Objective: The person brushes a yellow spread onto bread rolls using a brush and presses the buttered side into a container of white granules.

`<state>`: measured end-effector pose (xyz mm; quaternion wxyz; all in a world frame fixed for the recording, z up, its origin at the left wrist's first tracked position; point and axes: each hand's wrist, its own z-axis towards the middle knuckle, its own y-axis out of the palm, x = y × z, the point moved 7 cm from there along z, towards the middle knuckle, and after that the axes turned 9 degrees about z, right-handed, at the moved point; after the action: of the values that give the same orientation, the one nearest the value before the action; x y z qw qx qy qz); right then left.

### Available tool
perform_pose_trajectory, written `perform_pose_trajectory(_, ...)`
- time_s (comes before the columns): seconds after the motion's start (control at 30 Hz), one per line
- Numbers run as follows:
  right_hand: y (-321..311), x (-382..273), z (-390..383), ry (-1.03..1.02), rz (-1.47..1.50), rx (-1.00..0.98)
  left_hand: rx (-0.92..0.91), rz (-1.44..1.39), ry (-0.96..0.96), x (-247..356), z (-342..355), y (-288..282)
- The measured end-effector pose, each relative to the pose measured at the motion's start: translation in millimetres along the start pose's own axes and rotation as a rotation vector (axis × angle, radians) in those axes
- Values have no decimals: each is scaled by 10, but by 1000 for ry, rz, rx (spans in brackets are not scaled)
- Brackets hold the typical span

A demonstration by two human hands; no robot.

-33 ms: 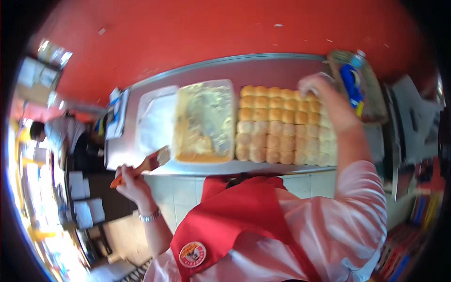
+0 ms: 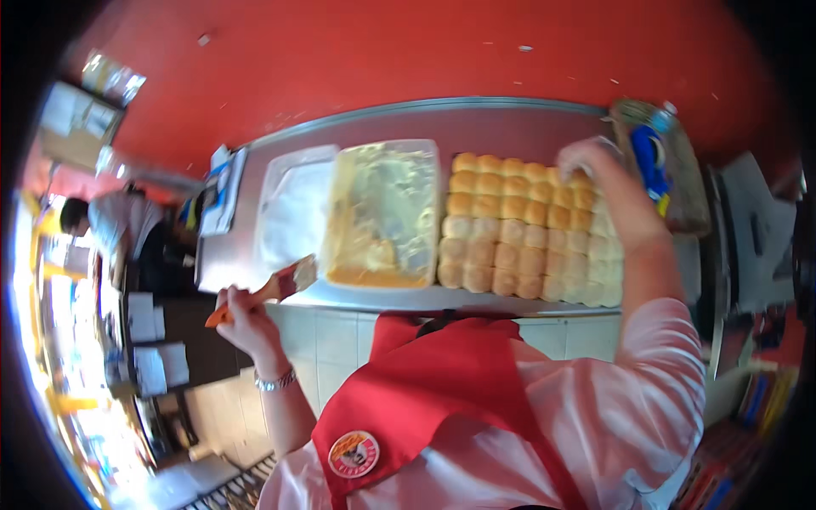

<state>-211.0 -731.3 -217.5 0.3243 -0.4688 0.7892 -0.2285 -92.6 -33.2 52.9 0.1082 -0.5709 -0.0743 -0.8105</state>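
Note:
My left hand [image 2: 246,321] is closed round the orange handle of a pastry brush [image 2: 285,282], whose bristles carry a pale smear. The brush is held off the counter's near edge, left of a plastic tub [image 2: 429,212] smeared with pale yellow spread. To the right of the tub lies a block of joined bread rolls [image 2: 510,208]; the far and left ones are golden and glossy, the near and right ones paler. Over the block's far right corner, my right hand [image 2: 588,156] is bent down with curled fingers. What its fingertips grip, if anything, is hidden.
A second tub [image 2: 297,204] with a whitish inside stands left of the spread. Papers [image 2: 223,194] lie at the steel counter's left end. A tray [image 2: 693,191] with a blue packet [image 2: 650,161] stands at the right. Another person [image 2: 127,225] bends over at the far left.
The whole scene has shifted slightly to the right in the view. Both hands keep nearly the same pose, the brush still in my left one.

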Motion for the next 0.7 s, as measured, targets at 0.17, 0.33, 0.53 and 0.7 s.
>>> perform_pose_trajectory(0.17, -64, -723, -227, 76, -189, -7, 153, -33, -65, -174, -5, -509)
perform_pose_trajectory(0.33, -44, -1186, -753, -31, -72, 73, 155, -103, -48, -348, 170, -561)
perform_pose_trajectory(0.53, -300, -1325, -994, -142, -15, 388, 138, -95, -116, -523, 495, -542)
perform_pose_trajectory(0.7, -496, -1395, -1230, -46, 168, 509, -68, -181, -50, -519, 763, -508)
